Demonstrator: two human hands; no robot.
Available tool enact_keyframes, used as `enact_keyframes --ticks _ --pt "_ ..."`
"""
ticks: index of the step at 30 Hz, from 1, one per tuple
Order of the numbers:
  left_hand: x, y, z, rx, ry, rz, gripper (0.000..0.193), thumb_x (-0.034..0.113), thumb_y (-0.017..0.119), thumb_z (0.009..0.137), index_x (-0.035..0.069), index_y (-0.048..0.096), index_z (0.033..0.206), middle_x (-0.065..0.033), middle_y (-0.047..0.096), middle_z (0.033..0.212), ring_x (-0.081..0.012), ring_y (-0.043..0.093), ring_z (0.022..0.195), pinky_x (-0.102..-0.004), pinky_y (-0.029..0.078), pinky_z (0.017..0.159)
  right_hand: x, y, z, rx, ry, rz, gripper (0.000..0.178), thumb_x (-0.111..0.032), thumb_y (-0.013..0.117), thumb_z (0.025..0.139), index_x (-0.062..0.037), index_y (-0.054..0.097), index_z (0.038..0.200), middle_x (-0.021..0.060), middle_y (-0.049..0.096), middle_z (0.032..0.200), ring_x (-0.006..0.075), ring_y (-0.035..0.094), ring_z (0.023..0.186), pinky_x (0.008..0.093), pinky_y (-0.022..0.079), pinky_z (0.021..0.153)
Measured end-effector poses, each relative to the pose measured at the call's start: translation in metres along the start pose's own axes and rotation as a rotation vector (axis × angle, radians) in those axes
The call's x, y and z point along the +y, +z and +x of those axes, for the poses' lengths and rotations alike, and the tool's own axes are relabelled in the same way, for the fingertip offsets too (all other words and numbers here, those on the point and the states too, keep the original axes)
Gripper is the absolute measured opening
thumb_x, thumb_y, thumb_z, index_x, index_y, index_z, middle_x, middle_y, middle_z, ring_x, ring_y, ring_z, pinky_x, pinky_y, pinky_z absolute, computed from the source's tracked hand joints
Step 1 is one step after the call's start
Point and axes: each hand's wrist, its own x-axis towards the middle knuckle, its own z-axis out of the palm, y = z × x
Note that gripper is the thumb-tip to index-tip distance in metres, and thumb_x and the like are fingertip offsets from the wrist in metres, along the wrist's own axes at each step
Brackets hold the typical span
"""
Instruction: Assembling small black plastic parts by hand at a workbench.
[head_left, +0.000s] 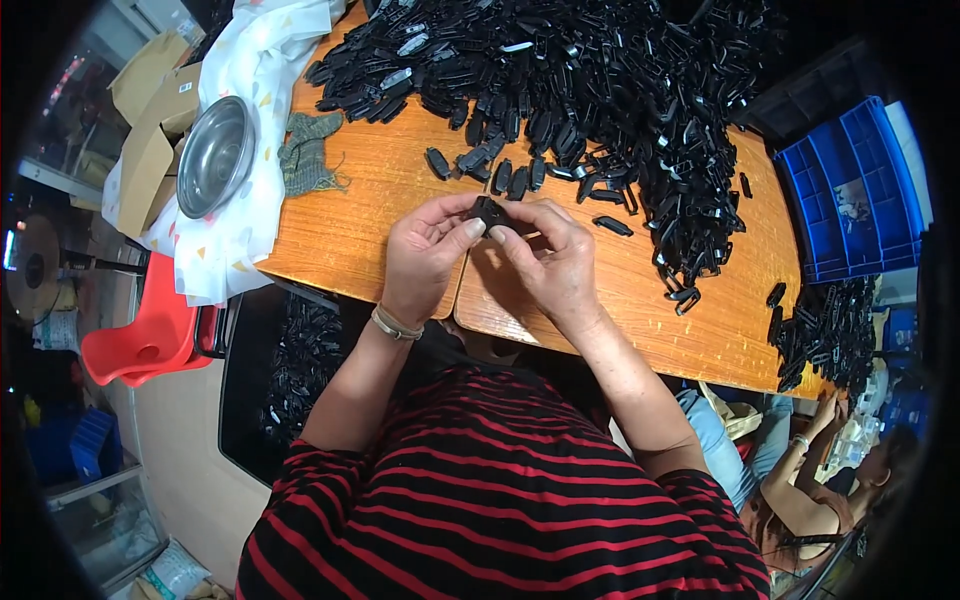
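Note:
Just above the near edge of the wooden table (350,220), both of my hands meet at a small black plastic part (487,210). My left hand (422,260) pinches it between thumb and fingers from the left. From the right, the thumb and curled fingers of my right hand (558,262) grip the same part. Fingers cover much of it, so its exact shape is hidden. Several loose black plastic pieces (503,177) lie just beyond my fingertips. Behind them spreads a big heap of similar black parts (560,80), some of them frame-shaped.
A metal bowl (217,158) and an open cardboard box (150,150) are at the left, near a grey knitted glove (312,155). Blue crates (850,195) stand at the right. Below the table's left side sits a dark container of black parts (300,350). A co-worker (810,500) sits at lower right.

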Motion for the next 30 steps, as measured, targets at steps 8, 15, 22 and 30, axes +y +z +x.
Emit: enact_keyframes --ticks 8,15,22,30 --pt "-0.016 0.013 -0.011 0.142 0.084 0.197 0.025 0.000 0.058 0.093 -0.005 0.060 0.118 -0.0052 0.066 0.101 -0.0100 0.063 0.092 -0.0220 0.050 0.081 0.000 0.011 -0.007 0.094 -0.219 -0.183 0.029 -0.002 0.077 0.074 -0.0004 0.065 0.100 0.0112 0.062 0.090 0.0213 0.066 0.075 0.0284 0.054 0.062" --pt "-0.010 0.015 -0.018 0.071 0.018 0.140 0.022 0.017 0.046 0.103 0.000 0.059 0.102 -0.0024 0.063 0.089 -0.0071 0.057 0.081 -0.0212 0.047 0.074 -0.003 0.026 -0.020 -0.029 -0.071 -0.169 0.045 -0.014 0.077 0.075 -0.0075 0.059 0.116 0.0141 0.058 0.092 0.0325 0.062 0.077 0.0384 0.051 0.065" --pt "0.005 0.000 -0.034 0.093 -0.087 0.174 0.028 0.019 0.042 0.103 0.003 0.060 0.088 -0.0011 0.055 0.076 -0.0090 0.051 0.070 -0.0238 0.042 0.064 -0.013 0.040 -0.027 -0.166 0.007 -0.111 0.046 -0.017 0.077 0.075 -0.0081 0.058 0.117 0.0140 0.059 0.089 0.0335 0.062 0.077 0.0405 0.050 0.066" --pt "0.109 -0.095 -0.072 0.009 0.011 1.408 0.015 0.009 0.068 0.084 -0.001 0.069 0.096 -0.0115 0.066 0.084 -0.0264 0.061 0.082 -0.0332 0.048 0.075 0.015 -0.053 -0.008 -0.043 -0.124 -0.487 0.021 -0.021 0.074 0.082 -0.0056 0.071 0.097 0.0135 0.067 0.088 0.0270 0.066 0.080 0.0363 0.053 0.071"
